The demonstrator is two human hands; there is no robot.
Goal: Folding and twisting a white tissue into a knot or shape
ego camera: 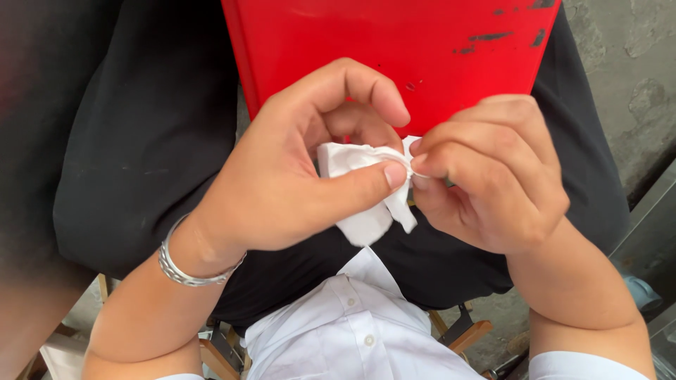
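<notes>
The red panel (pixel 394 49) fills the upper centre of the frame, flat and scuffed with dark marks toward its upper right corner; it lies across your lap, over the black trousers (pixel 148 141) that spread to the left and right edges. Your white shirt (pixel 352 331) shows at the bottom centre.

Your 2 hands meet in the middle of the frame. Your left hand (pixel 282 176), with a silver bracelet (pixel 184 271) on its wrist, is curled around the white tissue (pixel 362 211), thumb pressed on top and the forefinger arched over it. Your right hand (pixel 493 176) is closed into a loose fist, pinching the tissue's upper edge between thumb and forefinger, tip to tip with the left thumb.

The tissue sits crumpled between both hands, just below the panel's lower edge, with 1 corner hanging down. Paper this thin likely tears under a sharp tug, so keep both pinches close together, pull gently and evenly, and let the left palm support the loose bulk.
</notes>
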